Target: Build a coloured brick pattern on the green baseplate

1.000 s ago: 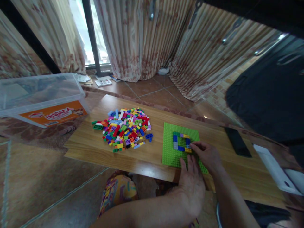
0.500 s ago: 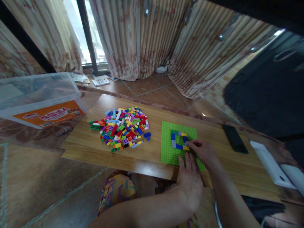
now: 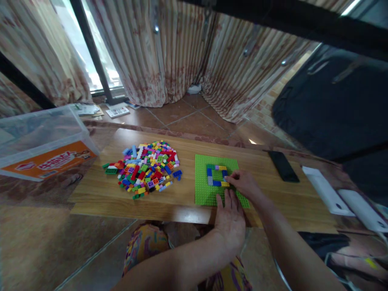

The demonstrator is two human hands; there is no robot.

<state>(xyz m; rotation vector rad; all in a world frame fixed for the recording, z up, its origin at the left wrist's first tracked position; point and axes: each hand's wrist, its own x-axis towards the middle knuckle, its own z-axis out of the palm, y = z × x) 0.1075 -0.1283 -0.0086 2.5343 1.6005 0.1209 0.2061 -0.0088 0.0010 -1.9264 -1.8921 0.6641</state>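
A green studded baseplate (image 3: 201, 192) lies on the wooden table, bearing a square ring of toy bricks (image 3: 216, 183) in blue, grey, green, purple and yellow. My left hand (image 3: 230, 218) is open, its fingers stretched over the plate's near edge. At the ring's right side, my right hand (image 3: 245, 185) has thumb and forefinger closed on a small toy brick, mostly hidden by the fingertips. To the left of the plate is a loose pile of mixed-colour bricks (image 3: 148, 167).
A black phone (image 3: 283, 166) lies on the table (image 3: 184, 210) right of the plate, with white devices (image 3: 327, 190) beyond it. On the left stands a clear plastic box (image 3: 45, 141) with an orange label. A dark bar crosses overhead.
The view has shifted, so the table and plate appear further left. Both hands keep nearly the same places on the plate, and the right fingers stay at the ring's right side.
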